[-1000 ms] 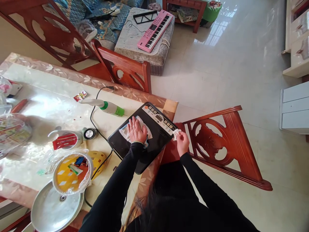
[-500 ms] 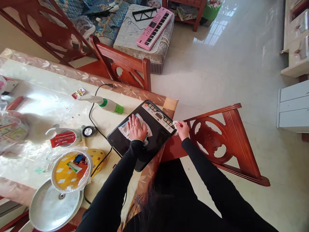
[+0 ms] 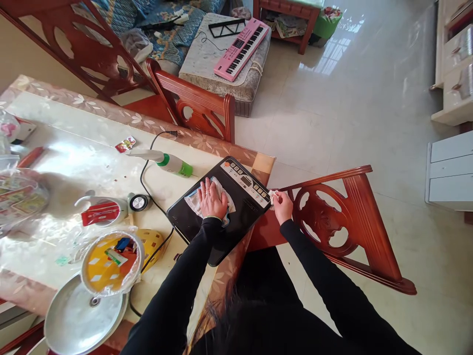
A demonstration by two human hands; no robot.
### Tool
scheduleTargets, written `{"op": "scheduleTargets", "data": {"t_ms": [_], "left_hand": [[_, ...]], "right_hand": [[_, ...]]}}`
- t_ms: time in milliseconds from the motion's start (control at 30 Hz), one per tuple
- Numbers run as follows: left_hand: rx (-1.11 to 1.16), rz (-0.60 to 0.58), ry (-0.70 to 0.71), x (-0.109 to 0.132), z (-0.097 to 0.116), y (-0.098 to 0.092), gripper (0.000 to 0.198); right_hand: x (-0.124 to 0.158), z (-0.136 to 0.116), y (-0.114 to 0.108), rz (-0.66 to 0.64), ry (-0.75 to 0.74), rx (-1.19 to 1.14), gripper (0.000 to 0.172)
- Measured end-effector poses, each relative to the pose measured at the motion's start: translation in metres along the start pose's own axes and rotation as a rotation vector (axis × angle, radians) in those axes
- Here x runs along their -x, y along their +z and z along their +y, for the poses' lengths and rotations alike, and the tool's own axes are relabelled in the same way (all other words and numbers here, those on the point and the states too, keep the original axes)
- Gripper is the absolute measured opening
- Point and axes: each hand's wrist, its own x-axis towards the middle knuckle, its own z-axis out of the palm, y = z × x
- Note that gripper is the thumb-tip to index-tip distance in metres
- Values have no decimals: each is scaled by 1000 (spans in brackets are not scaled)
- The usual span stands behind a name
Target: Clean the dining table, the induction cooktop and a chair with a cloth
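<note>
A black induction cooker [image 3: 242,217] lies at the table's corner, its strip of buttons and small display along the far right side. My left hand [image 3: 212,199] rests flat with fingers spread on a pale cloth [image 3: 228,197] with a blue edge, pressing it to the cooker's top. At the cooker's right corner, my right hand [image 3: 283,206] pinches a crumpled white tissue [image 3: 273,196] beside the end of the button strip. Part of the tissue is hidden by the fingers.
A spray bottle [image 3: 173,165] with green parts lies beyond the cooker, across a black cord [image 3: 142,177]. Left stand a yellow basket [image 3: 99,268], a metal lid [image 3: 74,315] and a white container [image 3: 111,212]. Wooden chairs [image 3: 336,222] [image 3: 192,96] flank the table [image 3: 59,143].
The whole view has shifted slightly, moving everything a little right and down. Both hands keep nearly the same places on the cooker; the cloth and tissue stay with them.
</note>
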Motion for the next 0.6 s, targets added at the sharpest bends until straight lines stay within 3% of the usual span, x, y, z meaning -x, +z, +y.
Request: {"op": "scheduleTargets", "data": {"t_ms": [167, 600], "left_hand": [[-11, 23, 9, 0, 1, 0, 61], [0, -1, -9, 0, 4, -2, 61]], "right_hand": [[1, 2, 0, -11, -73, 55, 17], [10, 8, 1, -6, -144, 43, 19]]}}
